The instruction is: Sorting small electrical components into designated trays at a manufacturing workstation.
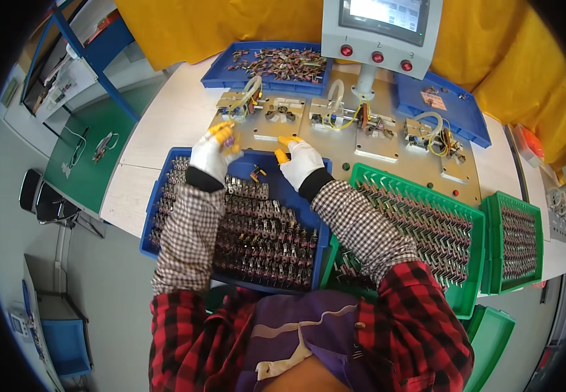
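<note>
My left hand (212, 154), in a white glove with yellow fingertips, is raised over the far edge of a blue tray (155, 230). Its fingers and thumb close around a small purplish part (229, 141), mostly hidden by the glove. To its right, my right hand (300, 163) wears the same kind of glove; thumb and forefinger stand apart, and I see nothing between them. Rows of small metal parts (266, 238) fill much of the blue tray below. One loose part (257, 172) lies near its far side. Just beyond my hands is a metal fixture (281, 114).
More fixtures (375, 134) with hoses stand on the metal plate. Behind sit a blue tray (215, 81) of loose parts and a control panel (379, 40) with red buttons. Green trays (475, 261) of lined-up parts are at right, another blue tray (475, 121) at far right.
</note>
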